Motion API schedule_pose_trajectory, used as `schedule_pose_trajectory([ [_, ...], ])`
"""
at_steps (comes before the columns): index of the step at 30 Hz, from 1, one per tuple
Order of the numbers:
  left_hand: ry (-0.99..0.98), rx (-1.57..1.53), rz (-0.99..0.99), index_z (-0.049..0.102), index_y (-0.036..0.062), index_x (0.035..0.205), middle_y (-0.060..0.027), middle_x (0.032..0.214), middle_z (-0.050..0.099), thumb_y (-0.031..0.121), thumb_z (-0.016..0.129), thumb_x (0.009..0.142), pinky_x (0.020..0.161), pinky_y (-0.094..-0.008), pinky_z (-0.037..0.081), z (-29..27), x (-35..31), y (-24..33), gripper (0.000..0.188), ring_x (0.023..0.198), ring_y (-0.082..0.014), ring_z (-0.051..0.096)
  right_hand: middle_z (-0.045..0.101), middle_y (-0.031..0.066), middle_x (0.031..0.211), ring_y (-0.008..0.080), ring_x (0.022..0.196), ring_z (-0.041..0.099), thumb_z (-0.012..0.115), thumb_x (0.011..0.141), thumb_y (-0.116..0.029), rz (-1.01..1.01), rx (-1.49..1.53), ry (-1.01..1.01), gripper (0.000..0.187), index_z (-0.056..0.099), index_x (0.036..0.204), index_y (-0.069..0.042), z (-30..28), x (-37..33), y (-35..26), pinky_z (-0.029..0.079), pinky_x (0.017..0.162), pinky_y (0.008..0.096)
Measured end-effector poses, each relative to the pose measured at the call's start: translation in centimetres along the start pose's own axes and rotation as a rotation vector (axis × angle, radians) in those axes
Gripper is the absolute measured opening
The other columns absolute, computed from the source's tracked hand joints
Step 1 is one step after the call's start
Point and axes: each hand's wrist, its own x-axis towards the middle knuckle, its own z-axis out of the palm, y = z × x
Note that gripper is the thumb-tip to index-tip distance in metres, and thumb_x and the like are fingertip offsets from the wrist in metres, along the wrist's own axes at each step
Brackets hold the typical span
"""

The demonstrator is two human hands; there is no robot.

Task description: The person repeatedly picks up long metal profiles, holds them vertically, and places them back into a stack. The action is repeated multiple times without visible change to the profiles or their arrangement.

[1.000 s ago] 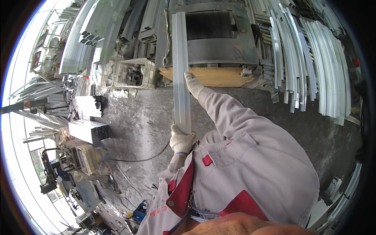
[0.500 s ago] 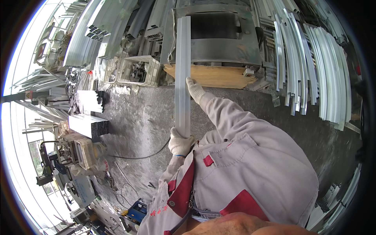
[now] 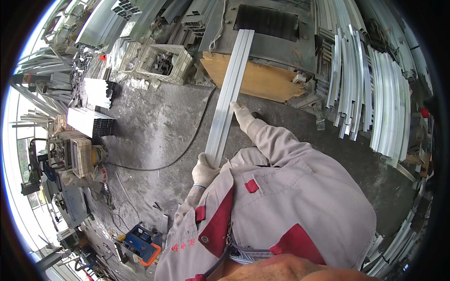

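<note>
A long silvery-grey metal profile [image 3: 228, 93] with lengthwise ridges slants away from my body, its far end tilted to the right. My left hand [image 3: 204, 171], in a white knit glove, is closed around its near end, with the thumb along the left edge. Farther up, my right hand [image 3: 242, 117], gloved the same way, grips the right edge; the fingers under the profile are hidden. The far end overlaps a dark metal bench [image 3: 274, 51] with a black recessed opening, and the wooden board [image 3: 262, 79] along its front.
Stacks of metal profiles [image 3: 389, 103] stand at the right. A plastic crate [image 3: 180, 70] of dark offcuts sits far left of the bench. Bundled tubes [image 3: 91, 122] lie at the left. A black cable [image 3: 187, 152] crosses the grey floor; a blue-and-orange tool [image 3: 143, 243] lies lower left.
The profile has swung from nearly straight ahead to a rightward slant, both hands still on it. My view and body have turned, and more of the cable and the blue-and-orange tool shows.
</note>
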Motion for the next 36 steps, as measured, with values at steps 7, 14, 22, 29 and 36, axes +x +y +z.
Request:
schedule_pose_trajectory([
  [7,-0.009,-0.176,0.18,0.053,0.0028,0.161,-0.0294,0.126,0.08,0.053,0.088,0.095,0.098,-0.0562,0.064,1.6,-0.7,-4.0,0.09,0.116,-0.05,0.08,0.084,0.0157,0.131,0.0297,0.118,0.081,0.084,0.104,-0.027,0.383,0.149,-0.398,0.042,0.079,0.136,0.001,-1.4,-9.2,-0.2,0.066,0.108,0.0466],
  [14,-0.332,-0.891,0.086,0.072,0.0024,0.147,-0.0051,0.108,0.08,0.029,0.065,0.117,0.075,-0.0345,0.061,0.8,1.3,-8.8,0.041,0.09,-0.0155,0.076,0.083,0.0146,0.13,0.0307,0.118,0.08,0.084,0.105,-0.028,0.341,0.097,-0.325,0.043,0.078,0.137,-0.001,-0.8,-9.6,1.2,0.067,0.106,0.0493],
  [22,-0.427,-1.084,0.079,0.061,0.0069,0.152,-0.0087,0.126,0.077,0.023,0.081,0.109,0.09,-0.0347,0.063,0.3,2.4,-10.0,0.05,0.107,-0.017,0.075,0.082,0.0124,0.129,0.0305,0.119,0.079,0.088,0.104,-0.038,0.297,-0.01,-0.216,0.047,0.079,0.135,-0.004,1.2,-10.7,1.1,0.065,0.104,0.0498],
  [29,-0.589,-1.403,0.098,0.064,0.0059,0.156,-0.0079,0.129,0.077,0.028,0.082,0.11,0.09,-0.0391,0.062,2.4,2.8,-9.3,0.054,0.109,-0.0178,0.073,0.08,0.0193,0.138,0.0301,0.126,0.076,0.094,0.099,-0.046,0.205,-0.248,-0.103,0.065,0.077,0.138,0.004,2.5,-11.9,-0.2,0.056,0.112,0.0432],
  [36,-0.714,-1.141,-0.047,0.073,0.0006,0.145,-0.0106,0.119,0.082,0.037,0.084,0.11,0.085,-0.0387,0.065,2.4,4.0,-9.1,0.052,0.094,-0.0214,0.078,0.081,0.0227,0.13,0.0333,0.115,0.081,0.091,0.101,-0.036,0.097,-0.323,-0.078,0.064,0.068,0.142,0.007,1.8,-12.7,-0.4,0.064,0.1,0.0449],
])
